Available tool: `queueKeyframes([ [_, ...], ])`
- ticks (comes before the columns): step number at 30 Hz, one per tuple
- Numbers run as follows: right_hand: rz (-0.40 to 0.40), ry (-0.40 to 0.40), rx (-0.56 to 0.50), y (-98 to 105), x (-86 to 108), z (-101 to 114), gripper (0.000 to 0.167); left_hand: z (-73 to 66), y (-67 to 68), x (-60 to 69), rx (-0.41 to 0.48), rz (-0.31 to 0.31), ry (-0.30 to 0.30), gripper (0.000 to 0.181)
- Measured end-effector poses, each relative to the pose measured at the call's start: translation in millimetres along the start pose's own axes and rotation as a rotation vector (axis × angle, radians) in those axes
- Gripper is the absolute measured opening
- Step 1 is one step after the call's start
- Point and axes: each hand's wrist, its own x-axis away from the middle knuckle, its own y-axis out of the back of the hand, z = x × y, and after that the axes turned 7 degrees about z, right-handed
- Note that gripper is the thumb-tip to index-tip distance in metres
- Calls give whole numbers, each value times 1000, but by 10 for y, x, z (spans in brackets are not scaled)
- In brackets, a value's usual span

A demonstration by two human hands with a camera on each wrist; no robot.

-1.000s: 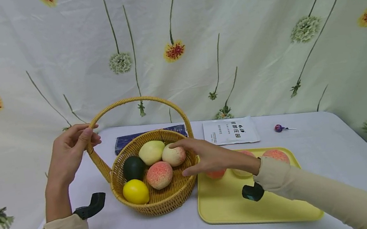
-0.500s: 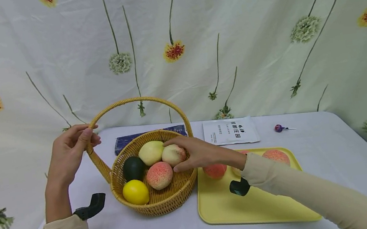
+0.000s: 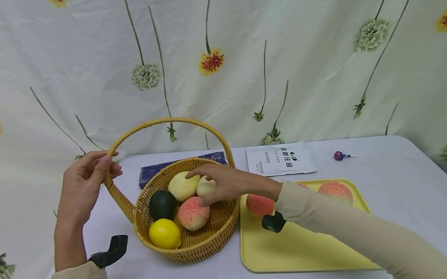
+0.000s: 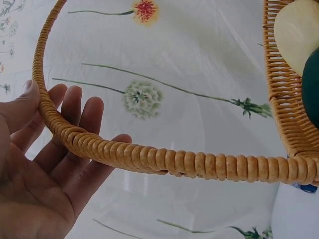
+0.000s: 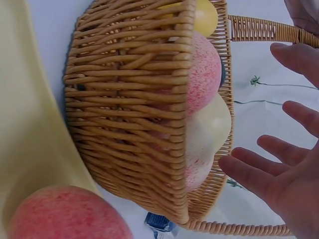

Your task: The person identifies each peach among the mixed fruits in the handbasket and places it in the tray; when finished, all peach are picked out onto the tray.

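Observation:
A wicker basket (image 3: 194,255) stands on the table. My left hand (image 3: 84,183) holds its tall handle (image 4: 149,157) on the left side, thumb and fingers about the cane. Inside the basket lie a lemon (image 3: 165,234), a dark green avocado-like fruit (image 3: 162,205), a pale yellow-green fruit (image 3: 183,186), a pink peach (image 3: 193,214) and a paler peach (image 5: 199,149). Over the basket's right side hovers my right hand (image 3: 225,182), fingers spread and holding nothing. It partly hides the paler peach in the head view.
Right of the basket is a yellow tray (image 3: 306,253) with a red peach (image 3: 259,204), another pink peach (image 3: 335,192) and fruit partly hidden by my right arm. Behind lie a dark blue package (image 3: 153,173), a white packet (image 3: 279,160) and a lollipop (image 3: 339,156).
My right hand has moved left over the basket, from its right rim to above the peaches. The left hand stays on the handle, and the fruits have not visibly moved.

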Motion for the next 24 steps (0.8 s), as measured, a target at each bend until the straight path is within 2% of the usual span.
queueKeyframes([
  [10,75,-48,143,121,-173,113,63,-12,-3,-1,4,3,3,28],
  [16,122,-58,152,163,-254,172,64,3,11,10,-3,-2,8,28],
  [24,117,-30,165,124,-344,197,62,1,9,4,2,-2,-5,28],
])
